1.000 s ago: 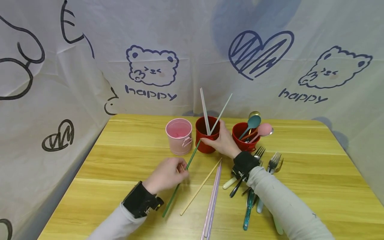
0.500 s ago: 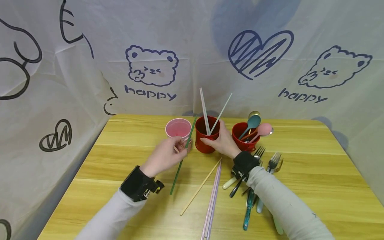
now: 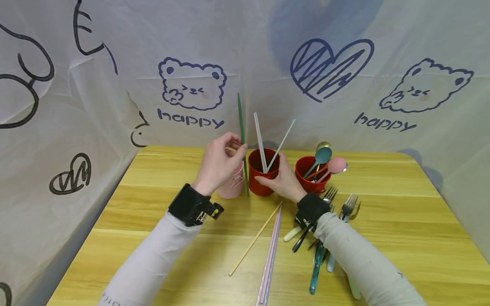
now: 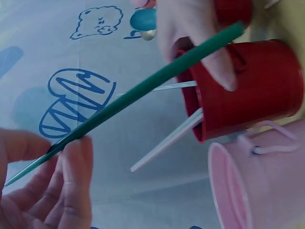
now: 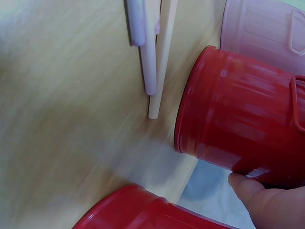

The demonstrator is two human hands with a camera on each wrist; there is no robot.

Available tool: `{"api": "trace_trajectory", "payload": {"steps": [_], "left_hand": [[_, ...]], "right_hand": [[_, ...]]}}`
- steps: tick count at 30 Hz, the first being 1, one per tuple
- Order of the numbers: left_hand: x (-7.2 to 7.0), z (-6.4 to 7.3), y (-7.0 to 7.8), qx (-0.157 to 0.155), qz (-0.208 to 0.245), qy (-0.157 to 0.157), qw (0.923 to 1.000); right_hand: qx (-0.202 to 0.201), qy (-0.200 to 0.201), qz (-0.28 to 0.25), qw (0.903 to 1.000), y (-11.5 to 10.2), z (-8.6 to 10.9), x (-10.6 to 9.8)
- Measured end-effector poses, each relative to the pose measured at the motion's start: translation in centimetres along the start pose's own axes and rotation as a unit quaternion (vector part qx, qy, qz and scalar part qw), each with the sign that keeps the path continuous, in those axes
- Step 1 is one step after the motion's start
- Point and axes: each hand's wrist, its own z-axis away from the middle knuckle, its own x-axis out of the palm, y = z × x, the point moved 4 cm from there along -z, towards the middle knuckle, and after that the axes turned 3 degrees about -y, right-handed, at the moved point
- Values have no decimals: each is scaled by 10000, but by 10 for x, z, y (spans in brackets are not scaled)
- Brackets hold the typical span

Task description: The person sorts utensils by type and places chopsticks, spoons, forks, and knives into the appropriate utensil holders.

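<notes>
The landmark is the middle red cup [image 3: 259, 187], standing upright on the wooden counter [image 3: 214, 263]. The left hand [image 3: 220, 161] is above and to the left of the middle red cup. Its grip is narrow, holding a green stick [image 3: 240, 114] pinched between thumb and fingers. The green stick is nearly upright, just left of the middle red cup, with its lower end in front of the gap beside the pink cup [image 3: 230, 193]; whether that end touches anything cannot be told. The right hand [image 3: 284, 179] grips the middle red cup from its right side, thumb across the front.

Pale sticks [image 3: 258, 136] stand inside the middle red cup, leaning apart. The pink cup is to its left. The second red cup [image 3: 308, 185], containing spoons [image 3: 323, 155], is to its right. In front of the middle red cup lie a tan stick [image 3: 252, 243] and purple-and-pink sticks [image 3: 271, 261], far ends close together. Forks [image 3: 348, 207] lie to its front right, partly covered by the right sleeve [image 3: 363, 255].
</notes>
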Motion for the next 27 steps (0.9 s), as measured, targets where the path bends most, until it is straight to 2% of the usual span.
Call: {"api": "trace_trajectory", "payload": {"steps": [5,11,20,25,27], "left_hand": [[3,-15,7,115,156,484,9986],[13,-28,7,186,-51,671,9976],[33,-35,0,-39,-508,326,9982],[41,-37,-7,-298,-785,65,9964],[44,-37,-10,-343,-1031,-83,9940]], "right_hand": [[29,-24,-15,10000,0,0,0],[101,-35,-31,9999,0,0,0],[105,-80,-18,9999,0,0,1],[126,-89,-6,9999,-1,1,0],[111,-92,-25,9999,-1,1,1]]}}
